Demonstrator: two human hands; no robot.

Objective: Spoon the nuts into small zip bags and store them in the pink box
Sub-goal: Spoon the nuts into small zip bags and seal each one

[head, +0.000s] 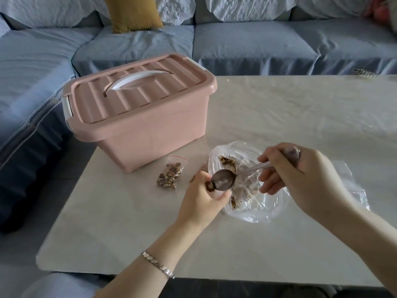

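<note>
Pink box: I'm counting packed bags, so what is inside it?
Nothing inside shows: the pink box is opaque and its lid is on. One filled zip bag lies outside, on the table.

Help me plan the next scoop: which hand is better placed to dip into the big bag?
Right. The right hand grips the spoon over the big bag, while the left hand holds the small zip bag.

Small zip bag point(211, 188) mostly hidden inside left hand point(200, 203) (only filled mouth shows).

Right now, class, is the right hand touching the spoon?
Touching. The head view shows the right hand gripping the spoon by its handle.
</note>
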